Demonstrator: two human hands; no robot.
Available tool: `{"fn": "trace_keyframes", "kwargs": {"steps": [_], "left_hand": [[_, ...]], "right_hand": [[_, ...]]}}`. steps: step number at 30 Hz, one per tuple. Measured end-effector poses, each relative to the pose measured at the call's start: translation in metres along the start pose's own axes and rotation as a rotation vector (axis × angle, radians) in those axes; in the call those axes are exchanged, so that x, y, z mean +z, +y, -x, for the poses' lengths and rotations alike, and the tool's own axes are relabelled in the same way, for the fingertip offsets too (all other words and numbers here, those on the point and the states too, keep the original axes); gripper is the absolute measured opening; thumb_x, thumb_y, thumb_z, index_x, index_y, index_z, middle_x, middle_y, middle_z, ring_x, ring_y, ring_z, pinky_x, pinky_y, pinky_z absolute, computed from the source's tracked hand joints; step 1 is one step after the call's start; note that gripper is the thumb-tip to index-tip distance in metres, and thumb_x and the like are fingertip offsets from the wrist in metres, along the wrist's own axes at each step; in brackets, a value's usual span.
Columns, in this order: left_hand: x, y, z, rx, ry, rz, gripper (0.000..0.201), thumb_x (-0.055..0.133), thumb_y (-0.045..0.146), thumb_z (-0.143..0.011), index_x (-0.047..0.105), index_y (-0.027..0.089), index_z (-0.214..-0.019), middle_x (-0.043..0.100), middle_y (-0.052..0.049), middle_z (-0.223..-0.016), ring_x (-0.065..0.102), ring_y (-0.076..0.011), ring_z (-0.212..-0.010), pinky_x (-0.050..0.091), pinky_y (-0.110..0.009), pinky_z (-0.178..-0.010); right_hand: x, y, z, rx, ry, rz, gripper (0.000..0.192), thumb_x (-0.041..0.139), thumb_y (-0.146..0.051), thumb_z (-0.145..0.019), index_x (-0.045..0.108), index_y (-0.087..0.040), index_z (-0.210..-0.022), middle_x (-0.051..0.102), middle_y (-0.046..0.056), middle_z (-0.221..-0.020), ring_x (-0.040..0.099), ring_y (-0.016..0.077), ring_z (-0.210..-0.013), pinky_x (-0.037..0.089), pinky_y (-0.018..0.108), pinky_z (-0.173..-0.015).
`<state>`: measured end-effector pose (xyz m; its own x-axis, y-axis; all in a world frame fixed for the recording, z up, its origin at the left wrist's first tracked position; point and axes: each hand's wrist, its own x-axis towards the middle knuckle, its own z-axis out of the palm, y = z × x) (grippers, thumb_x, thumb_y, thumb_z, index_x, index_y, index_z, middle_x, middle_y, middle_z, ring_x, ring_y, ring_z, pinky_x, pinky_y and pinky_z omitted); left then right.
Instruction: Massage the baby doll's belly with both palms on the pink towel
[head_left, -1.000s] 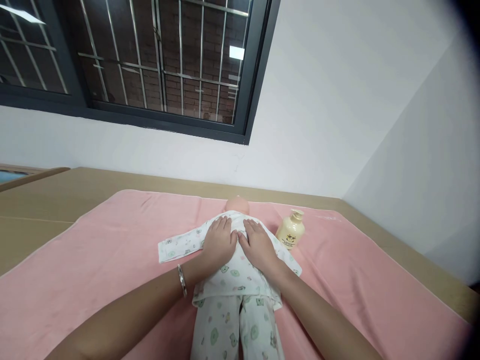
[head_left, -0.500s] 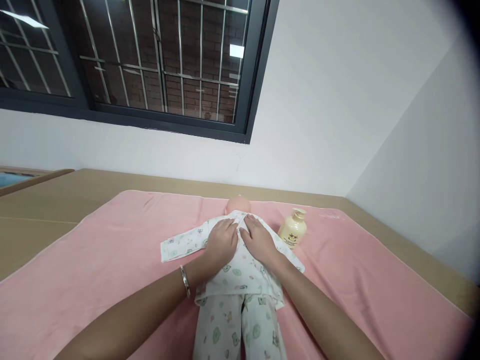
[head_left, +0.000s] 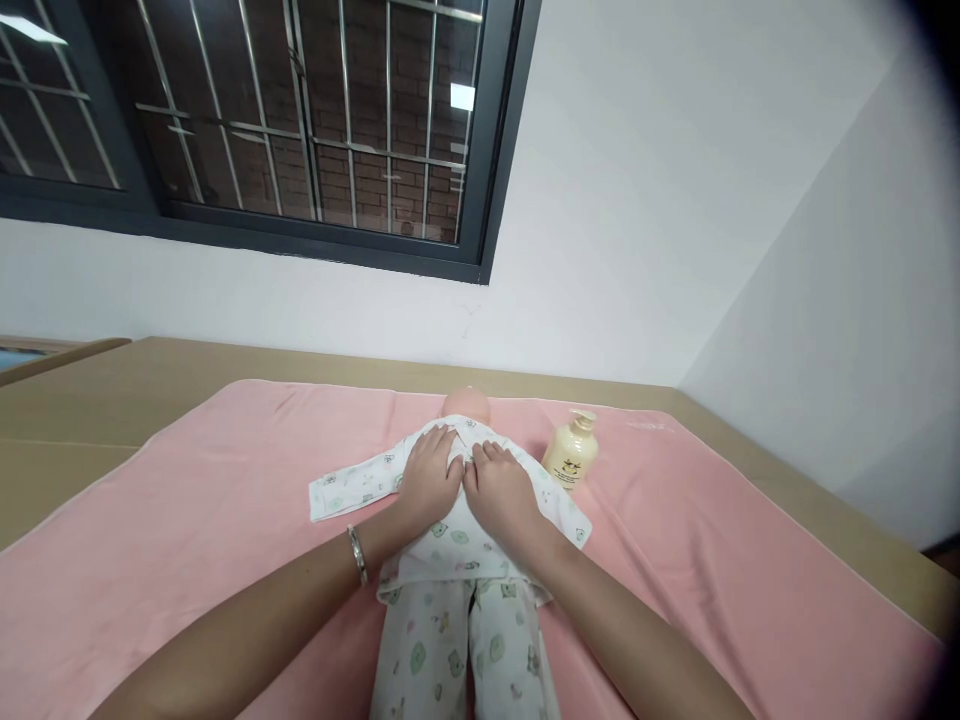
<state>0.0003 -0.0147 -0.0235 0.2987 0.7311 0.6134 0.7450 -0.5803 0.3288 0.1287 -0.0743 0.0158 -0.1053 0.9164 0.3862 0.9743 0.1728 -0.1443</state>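
Observation:
A baby doll lies on its back, its bald head (head_left: 466,406) at the far end. It wears a white patterned long-sleeved shirt (head_left: 457,548) and matching trousers (head_left: 420,650). My left hand (head_left: 431,482), with a silver bangle at the wrist, rests flat on the shirt's chest with the fingers stretched toward the collar. Beside it, my right hand (head_left: 502,495) has its fingers bent in at the shirt front near the middle. The fabric under the right fingertips is partly hidden. One sleeve (head_left: 352,490) is spread out to the left.
A pale yellow pump bottle (head_left: 571,452) stands to the right of the doll, close to the shirt's other sleeve. Beneath everything is a pink blanket (head_left: 247,470) on a wooden surface (head_left: 90,400). A white wall and a barred window (head_left: 315,130) rise behind.
My right fingers, stretched out before, have bent in on the shirt front. The left hand stays on the chest, its thumb slightly lifted. The whole view has shifted a little.

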Motion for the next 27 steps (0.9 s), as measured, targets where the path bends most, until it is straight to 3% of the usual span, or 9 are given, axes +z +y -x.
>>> {"fn": "trace_keyframes", "kwargs": {"steps": [3,7,11,18,23,27], "left_hand": [[0.004,-0.004,-0.001,-0.006,-0.018,0.014,0.045,0.040,0.023,-0.091,0.051,0.011,-0.133,0.051,-0.015,-0.142,0.041,-0.0284,-0.137,0.033,-0.052,-0.115],[0.007,-0.006,0.000,-0.005,-0.021,0.029,0.045,0.039,0.024,-0.092,0.050,0.013,-0.135,0.050,-0.014,-0.144,0.041,-0.0276,-0.137,0.033,-0.052,-0.116],[0.007,-0.006,0.000,-0.002,-0.014,0.029,0.045,0.040,0.024,-0.091,0.051,0.014,-0.134,0.051,-0.013,-0.142,0.042,-0.0277,-0.136,0.033,-0.052,-0.115],[0.002,-0.002,-0.001,-0.011,-0.033,0.012,0.045,0.038,0.024,-0.092,0.050,0.011,-0.134,0.052,-0.013,-0.141,0.044,-0.0275,-0.135,0.033,-0.049,-0.116],[-0.003,0.015,0.012,0.024,0.028,-0.077,0.040,0.041,0.025,-0.091,0.055,0.012,-0.127,0.058,-0.015,-0.133,0.050,-0.0311,-0.127,0.040,-0.052,-0.109],[-0.006,0.024,0.021,0.074,0.046,-0.118,0.038,0.046,0.022,-0.088,0.059,0.013,-0.122,0.060,-0.016,-0.128,0.053,-0.0323,-0.122,0.043,-0.052,-0.105]], "right_hand": [[0.000,0.005,-0.002,-0.021,0.020,-0.040,0.039,0.034,-0.025,-0.098,0.062,-0.010,-0.121,0.063,0.016,-0.122,0.053,0.0258,-0.123,0.035,0.037,-0.107],[0.011,0.026,-0.014,-0.031,0.022,-0.192,0.048,0.038,-0.035,-0.098,0.050,-0.010,-0.137,0.049,0.014,-0.142,0.040,0.0231,-0.136,0.030,0.034,-0.113],[0.021,0.039,-0.021,-0.044,0.035,-0.273,0.054,0.035,-0.040,-0.099,0.044,-0.008,-0.142,0.042,0.013,-0.148,0.034,0.0227,-0.140,0.024,0.037,-0.117],[0.022,0.036,-0.018,-0.046,0.027,-0.284,0.055,0.034,-0.039,-0.100,0.043,-0.007,-0.143,0.040,0.015,-0.149,0.033,0.0234,-0.140,0.021,0.038,-0.119],[0.020,0.039,-0.019,-0.049,-0.011,-0.279,0.058,0.035,-0.035,-0.098,0.031,-0.008,-0.149,0.028,0.017,-0.155,0.024,0.0257,-0.145,0.020,0.042,-0.118],[0.018,0.038,-0.019,-0.045,-0.028,-0.251,0.057,0.034,-0.035,-0.098,0.034,-0.008,-0.148,0.032,0.016,-0.153,0.026,0.0251,-0.144,0.020,0.042,-0.118]]}}
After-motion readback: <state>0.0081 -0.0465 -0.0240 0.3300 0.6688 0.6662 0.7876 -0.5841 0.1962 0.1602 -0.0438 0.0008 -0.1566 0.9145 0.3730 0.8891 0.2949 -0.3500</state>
